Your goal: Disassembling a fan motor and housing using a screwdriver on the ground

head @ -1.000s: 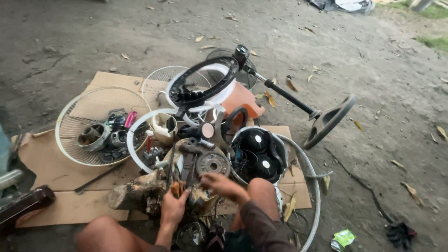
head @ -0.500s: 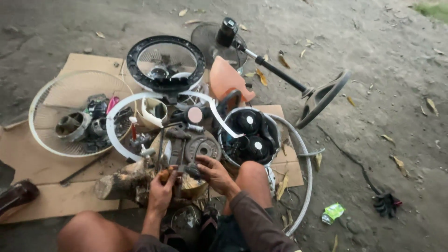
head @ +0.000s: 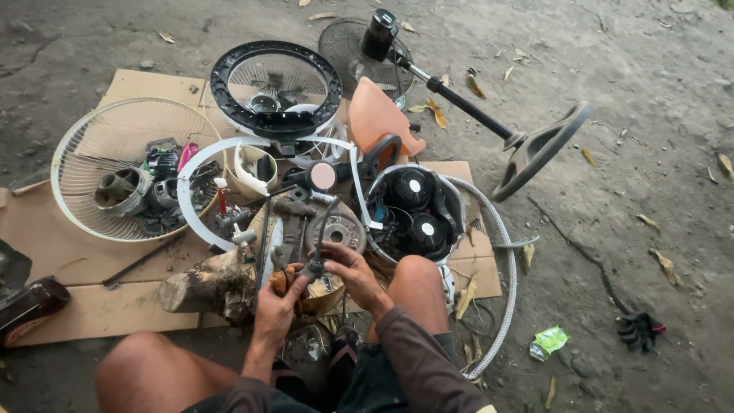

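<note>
I squat over a pile of fan parts on flattened cardboard. My left hand grips a small brownish metal part beside a wooden log. My right hand pinches a small grey metal piece with a dark wire rising from it, right next to my left hand. Just beyond my fingers lies a round grey motor disc. A dark housing with two small black fans sits by my right knee.
A white wire fan guard holding motor parts lies at left. A black ring guard and an orange plastic piece lie further off. A fan stand with a round base stretches over the dirt at right. Green litter and a black glove lie at right.
My view has shifted forward and down over the pile. Both hands stay together at the same spot, working the small parts; my right hand's fingers now pinch the grey piece.
</note>
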